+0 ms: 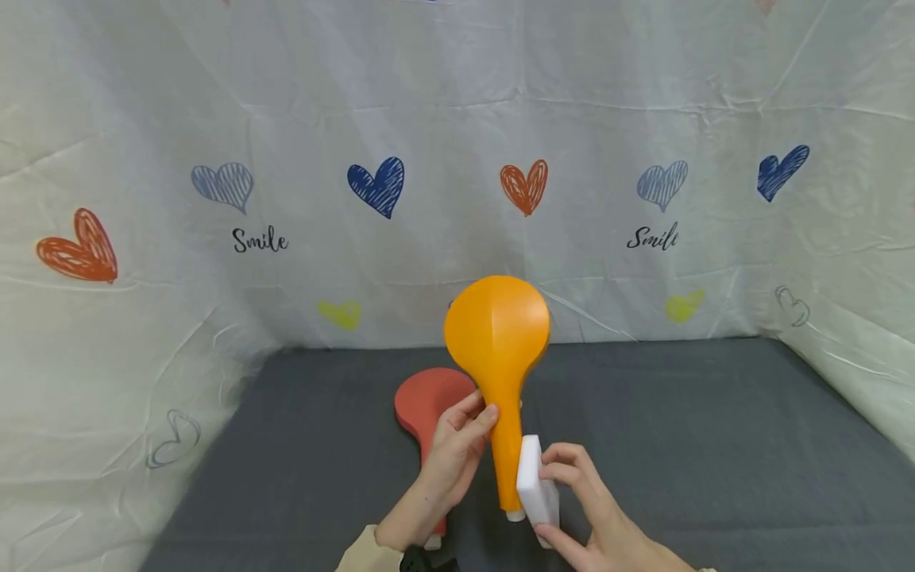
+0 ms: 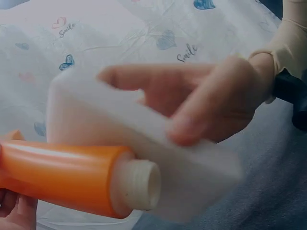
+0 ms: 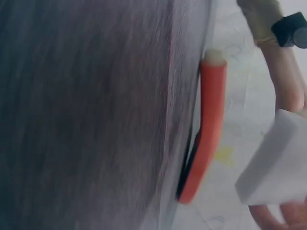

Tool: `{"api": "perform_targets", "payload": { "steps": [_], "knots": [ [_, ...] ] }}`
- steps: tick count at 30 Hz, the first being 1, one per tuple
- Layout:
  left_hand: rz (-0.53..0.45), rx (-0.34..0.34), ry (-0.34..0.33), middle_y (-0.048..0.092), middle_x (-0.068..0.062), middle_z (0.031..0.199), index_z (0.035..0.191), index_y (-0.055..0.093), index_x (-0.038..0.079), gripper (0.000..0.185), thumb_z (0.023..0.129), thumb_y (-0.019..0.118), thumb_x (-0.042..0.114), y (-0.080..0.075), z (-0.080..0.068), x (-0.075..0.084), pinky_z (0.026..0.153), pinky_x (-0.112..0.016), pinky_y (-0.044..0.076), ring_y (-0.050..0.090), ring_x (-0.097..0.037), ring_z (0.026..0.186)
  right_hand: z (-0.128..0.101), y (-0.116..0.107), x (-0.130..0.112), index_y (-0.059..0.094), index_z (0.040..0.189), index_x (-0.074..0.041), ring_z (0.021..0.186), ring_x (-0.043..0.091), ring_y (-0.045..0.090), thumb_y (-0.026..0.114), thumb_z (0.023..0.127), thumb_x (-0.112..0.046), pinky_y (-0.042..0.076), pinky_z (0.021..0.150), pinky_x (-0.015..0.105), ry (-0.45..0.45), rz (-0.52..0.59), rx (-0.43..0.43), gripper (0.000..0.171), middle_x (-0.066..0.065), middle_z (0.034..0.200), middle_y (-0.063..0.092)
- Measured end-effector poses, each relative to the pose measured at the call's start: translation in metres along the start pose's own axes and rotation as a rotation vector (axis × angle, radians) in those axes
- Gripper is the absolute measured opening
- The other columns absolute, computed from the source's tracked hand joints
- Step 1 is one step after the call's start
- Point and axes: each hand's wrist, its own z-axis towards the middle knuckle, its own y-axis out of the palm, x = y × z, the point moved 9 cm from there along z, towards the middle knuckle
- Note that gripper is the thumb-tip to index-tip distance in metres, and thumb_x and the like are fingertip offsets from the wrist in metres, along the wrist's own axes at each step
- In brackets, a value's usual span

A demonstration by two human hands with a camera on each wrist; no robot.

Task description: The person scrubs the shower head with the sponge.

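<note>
An orange handheld shower head (image 1: 496, 326) is raised over the table, its round head up. My left hand (image 1: 453, 449) grips its handle from the left, thumb across the front. The handle's white threaded end (image 2: 144, 184) points down. From the right, my right hand (image 1: 596, 512) pinches a white sponge block (image 1: 538, 496) between thumb and fingers. That sponge lies along the lower handle, close by the threaded end. Motion blurs the sponge and right hand in the left wrist view. Behind my left hand lies a red shower head (image 1: 429, 397), partly covered by my hand.
A dark grey cloth (image 1: 686, 445) covers the table. White curtains (image 1: 443, 103) printed with hearts and "Smile" hang at the back and both sides. A dark band (image 1: 422, 560) circles my left wrist.
</note>
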Motion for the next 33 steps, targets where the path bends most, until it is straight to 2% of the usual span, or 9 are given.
{"api": "perform_targets", "payload": {
  "steps": [4, 9, 12, 18, 21, 23, 29, 31, 33],
  "knots": [
    [-0.012, -0.024, -0.062, 0.054, -0.007, 0.121, 0.135, 0.039, -0.007, 0.044, 0.095, 0.051, 0.007, 0.007, -0.002, -0.008, 0.095, -0.033, 0.042, 0.051, -0.02, 0.104, 0.004, -0.006, 0.023, 0.035, 0.13, 0.006, 0.111, 0.018, 0.042, 0.061, 0.079, 0.016, 0.05, 0.079, 0.03, 0.143, 0.107, 0.128, 0.058, 0.019, 0.123, 0.035],
    [0.008, -0.066, -0.102, 0.053, -0.007, 0.121, 0.135, 0.039, -0.007, 0.044, 0.096, 0.051, 0.009, 0.014, -0.005, -0.015, 0.094, -0.034, 0.042, 0.051, -0.021, 0.104, 0.017, -0.02, 0.038, 0.032, 0.135, -0.001, 0.116, 0.019, 0.038, 0.054, 0.086, 0.014, 0.044, 0.086, 0.025, 0.274, 0.146, 0.274, 0.055, 0.013, 0.129, 0.03],
    [0.0, -0.046, -0.093, 0.055, -0.007, 0.119, 0.134, 0.04, -0.007, 0.043, 0.095, 0.051, 0.008, 0.012, -0.005, -0.014, 0.092, -0.033, 0.043, 0.052, -0.02, 0.102, 0.021, -0.021, 0.027, 0.039, 0.131, 0.001, 0.112, 0.02, 0.04, 0.059, 0.082, 0.014, 0.044, 0.085, 0.024, 0.18, 0.082, 0.248, 0.054, 0.017, 0.125, 0.034],
    [0.016, -0.001, -0.023, 0.056, -0.007, 0.112, 0.131, 0.041, -0.012, 0.042, 0.094, 0.051, 0.005, 0.003, -0.001, -0.004, 0.087, -0.028, 0.046, 0.054, -0.017, 0.096, 0.013, -0.007, -0.022, 0.055, 0.119, -0.005, 0.109, 0.029, 0.041, 0.064, 0.087, -0.008, 0.04, 0.092, 0.028, -0.241, -0.088, 0.003, 0.034, 0.024, 0.117, 0.04],
    [0.014, -0.022, -0.034, 0.057, -0.006, 0.113, 0.13, 0.042, -0.012, 0.042, 0.094, 0.052, 0.006, 0.005, -0.001, -0.004, 0.087, -0.028, 0.046, 0.053, -0.018, 0.097, 0.012, -0.007, -0.03, 0.056, 0.118, -0.005, 0.114, 0.033, 0.04, 0.06, 0.09, -0.01, 0.037, 0.099, 0.031, -0.365, -0.103, -0.033, 0.028, 0.026, 0.118, 0.039],
    [0.006, -0.044, -0.061, 0.057, -0.006, 0.115, 0.13, 0.043, -0.011, 0.041, 0.095, 0.052, 0.007, 0.008, -0.001, -0.007, 0.088, -0.029, 0.045, 0.053, -0.018, 0.098, 0.017, -0.013, -0.025, 0.056, 0.117, -0.002, 0.116, 0.034, 0.04, 0.059, 0.091, -0.009, 0.036, 0.101, 0.031, -0.357, -0.105, 0.027, 0.027, 0.028, 0.119, 0.039],
    [-0.021, -0.096, -0.122, 0.057, -0.008, 0.115, 0.13, 0.045, -0.008, 0.039, 0.095, 0.052, 0.009, 0.018, -0.005, -0.015, 0.088, -0.03, 0.046, 0.055, -0.019, 0.096, 0.033, -0.04, -0.001, 0.055, 0.107, 0.005, 0.114, 0.031, 0.04, 0.061, 0.09, -0.015, 0.036, 0.1, 0.029, -0.189, -0.15, 0.329, 0.027, 0.032, 0.115, 0.037],
    [-0.025, -0.099, -0.124, 0.057, -0.008, 0.115, 0.13, 0.045, -0.008, 0.04, 0.095, 0.052, 0.009, 0.019, -0.006, -0.016, 0.088, -0.03, 0.046, 0.055, -0.019, 0.096, 0.035, -0.044, -0.001, 0.053, 0.105, 0.006, 0.113, 0.03, 0.039, 0.061, 0.09, -0.017, 0.036, 0.1, 0.028, -0.155, -0.152, 0.371, 0.029, 0.033, 0.113, 0.035],
    [-0.018, -0.103, -0.119, 0.057, -0.008, 0.116, 0.131, 0.044, -0.008, 0.041, 0.095, 0.052, 0.009, 0.019, -0.006, -0.015, 0.088, -0.031, 0.047, 0.056, -0.019, 0.096, 0.034, -0.041, -0.003, 0.052, 0.107, 0.007, 0.113, 0.029, 0.038, 0.061, 0.09, -0.016, 0.037, 0.099, 0.024, -0.13, -0.125, 0.346, 0.03, 0.034, 0.113, 0.035]
  ]
}}
